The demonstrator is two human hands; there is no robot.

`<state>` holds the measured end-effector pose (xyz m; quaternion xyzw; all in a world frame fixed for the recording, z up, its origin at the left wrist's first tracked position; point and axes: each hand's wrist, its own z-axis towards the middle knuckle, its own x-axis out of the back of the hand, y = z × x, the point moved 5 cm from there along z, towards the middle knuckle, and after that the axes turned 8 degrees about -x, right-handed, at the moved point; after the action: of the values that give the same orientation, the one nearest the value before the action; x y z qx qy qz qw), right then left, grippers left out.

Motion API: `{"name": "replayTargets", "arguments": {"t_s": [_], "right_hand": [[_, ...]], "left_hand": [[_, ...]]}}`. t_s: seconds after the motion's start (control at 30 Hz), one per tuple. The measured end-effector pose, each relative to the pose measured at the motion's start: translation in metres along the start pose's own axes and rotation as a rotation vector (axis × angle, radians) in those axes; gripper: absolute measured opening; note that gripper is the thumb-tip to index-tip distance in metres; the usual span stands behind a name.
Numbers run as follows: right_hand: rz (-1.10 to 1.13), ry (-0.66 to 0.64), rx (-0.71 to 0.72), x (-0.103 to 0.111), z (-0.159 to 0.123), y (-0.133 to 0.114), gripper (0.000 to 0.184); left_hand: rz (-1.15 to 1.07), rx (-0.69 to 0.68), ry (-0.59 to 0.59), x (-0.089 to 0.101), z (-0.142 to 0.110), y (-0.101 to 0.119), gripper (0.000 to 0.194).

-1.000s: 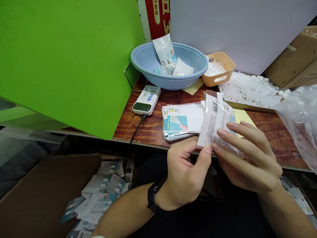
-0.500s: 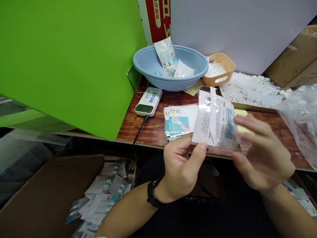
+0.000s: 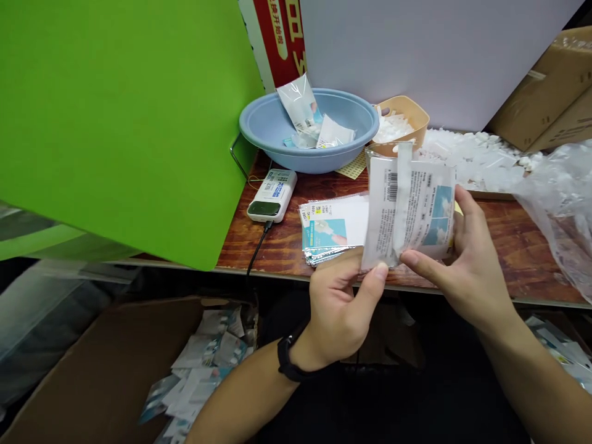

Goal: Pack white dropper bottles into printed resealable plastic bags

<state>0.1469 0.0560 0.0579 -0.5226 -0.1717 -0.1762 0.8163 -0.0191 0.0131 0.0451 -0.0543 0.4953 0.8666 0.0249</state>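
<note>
A clear plastic packet (image 3: 423,213) with a printed card inside is held up over the table's front edge, its text and blue pictures facing me. My left hand (image 3: 345,308) pinches its lower left corner between thumb and fingers. On the packet's right side my right hand (image 3: 467,265) grips, thumb in front and fingers behind. A whitish strip (image 3: 404,197) runs down the packet's face and pokes above its top edge. Just left of the packet lies a stack of similar printed packets (image 3: 330,228), partly covered by it.
Behind stand a blue basin (image 3: 259,129) holding packets and a tan basket (image 3: 419,123) of white pieces. White parts (image 3: 472,160) fill a tray at right, beside a clear bag (image 3: 559,209). A cabled white device (image 3: 272,194) lies left. A carton (image 3: 106,351) below holds packets.
My right hand has come in from the right and closed on the packet's right side. The packet now stands more upright and turned toward me; the left hand keeps its pinch.
</note>
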Motion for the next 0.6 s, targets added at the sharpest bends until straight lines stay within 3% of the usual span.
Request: {"name": "replayTargets", "arguments": {"t_s": [0.3, 0.43, 0.6], "right_hand": [[0.032, 0.104, -0.033, 0.003, 0.003, 0.007, 0.094], [-0.019, 0.133, -0.034, 0.004, 0.0, 0.003, 0.096], [-0.176, 0.159, 0.021, 0.006, -0.002, 0.003, 0.102]], "left_hand": [[-0.275, 0.085, 0.056, -0.006, 0.001, -0.017, 0.018], [-0.42, 0.244, 0.002, -0.013, 0.005, -0.025, 0.017], [-0.401, 0.36, -0.012, -0.016, 0.006, -0.033, 0.018]]}}
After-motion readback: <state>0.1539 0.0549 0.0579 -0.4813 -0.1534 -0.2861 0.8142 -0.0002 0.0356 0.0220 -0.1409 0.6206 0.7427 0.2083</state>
